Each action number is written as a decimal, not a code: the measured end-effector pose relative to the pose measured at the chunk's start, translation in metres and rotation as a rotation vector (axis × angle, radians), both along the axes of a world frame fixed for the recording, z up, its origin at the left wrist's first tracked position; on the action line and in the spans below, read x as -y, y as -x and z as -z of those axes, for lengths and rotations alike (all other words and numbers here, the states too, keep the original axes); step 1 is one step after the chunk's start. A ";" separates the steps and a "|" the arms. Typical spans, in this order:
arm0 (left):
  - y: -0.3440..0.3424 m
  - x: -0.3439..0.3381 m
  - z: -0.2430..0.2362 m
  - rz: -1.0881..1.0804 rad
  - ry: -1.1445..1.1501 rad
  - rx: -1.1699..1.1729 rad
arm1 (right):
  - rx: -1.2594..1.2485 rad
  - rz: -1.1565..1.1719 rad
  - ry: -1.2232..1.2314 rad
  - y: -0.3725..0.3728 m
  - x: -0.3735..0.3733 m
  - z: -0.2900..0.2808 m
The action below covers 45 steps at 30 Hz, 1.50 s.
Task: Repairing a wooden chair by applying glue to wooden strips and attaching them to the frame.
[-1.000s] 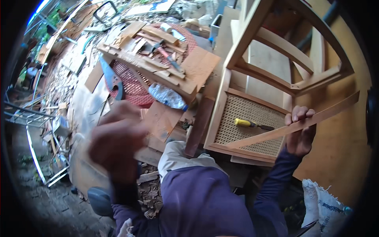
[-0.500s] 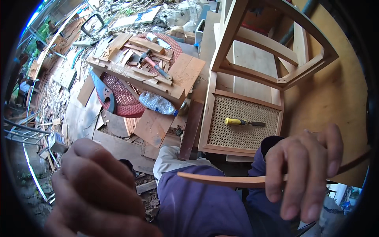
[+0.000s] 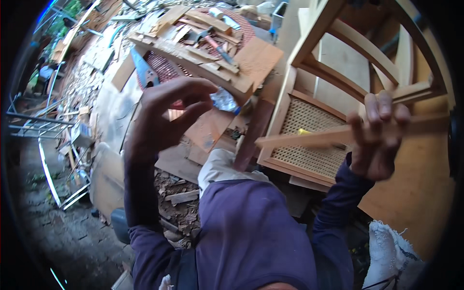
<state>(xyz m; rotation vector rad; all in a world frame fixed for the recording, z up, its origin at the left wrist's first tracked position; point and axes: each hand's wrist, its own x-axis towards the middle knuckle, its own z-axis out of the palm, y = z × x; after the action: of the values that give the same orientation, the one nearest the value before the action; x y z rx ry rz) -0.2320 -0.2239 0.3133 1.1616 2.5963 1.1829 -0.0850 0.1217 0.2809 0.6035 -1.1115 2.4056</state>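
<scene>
My right hand [image 3: 379,137] grips a long, thin wooden strip [image 3: 299,139], fingers wrapped over it. The strip lies across the view above the woven cane panel [image 3: 309,113] of a wooden chair frame [image 3: 285,104]. Behind it, a yellow-handled tool [image 3: 303,131] on the cane is mostly hidden. My left hand [image 3: 166,108] is raised to the left of the chair, fingers curved and thumb apart, with nothing visible between them.
A handsaw [image 3: 143,67], a hammer [image 3: 217,46] and several wood offcuts [image 3: 208,60] lie on a board over a red woven seat [image 3: 162,65]. A plastic bottle [image 3: 223,100] sits beside them. A brown plank [image 3: 253,133] leans near my knee. Scraps litter the ground.
My right hand has lifted the strip up over the cane panel, partly covering the yellow-handled tool. My left hand has moved up and away, its curled fingers now opened. The view has shifted.
</scene>
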 end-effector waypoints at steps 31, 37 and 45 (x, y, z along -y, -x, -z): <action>-0.010 -0.005 0.135 0.145 0.192 -0.026 | 0.731 -0.010 -0.124 -0.032 0.095 0.214; -0.019 -0.021 0.075 0.114 0.204 -0.279 | 0.657 -0.062 -0.197 -0.023 0.122 0.210; -0.025 -0.077 -0.022 0.186 0.589 -0.837 | 0.637 -0.103 -0.132 -0.014 0.134 0.200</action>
<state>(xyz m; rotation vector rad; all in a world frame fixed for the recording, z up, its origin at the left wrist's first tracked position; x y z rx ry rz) -0.2075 -0.1472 0.3354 1.9331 2.8911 -0.2028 -0.0706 -0.0120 0.0807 -0.0969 -1.5214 2.7100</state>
